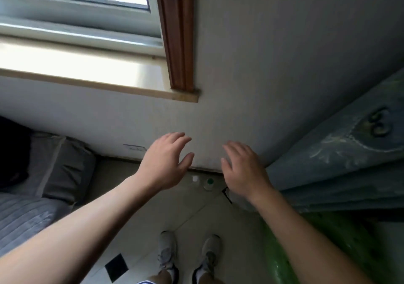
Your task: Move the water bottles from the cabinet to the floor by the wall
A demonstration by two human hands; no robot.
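Two water bottles stand upright on the floor against the wall, seen from above: one with a white cap (195, 179) and, right of it, one with a green cap (209, 183). My left hand (167, 160) hovers above and left of them, fingers loosely spread, holding nothing. Above and right of them, my right hand (241, 167) hangs empty with relaxed fingers. Neither hand touches a bottle. The cabinet is out of view.
A white wall (240, 65) with a window and wooden sill (98, 82) faces me. A grey bed with pillows (50, 167) lies at the left. Blue patterned fabric (338, 163) and a green object (284, 251) fill the right. My feet (188, 255) stand on pale floor tiles.
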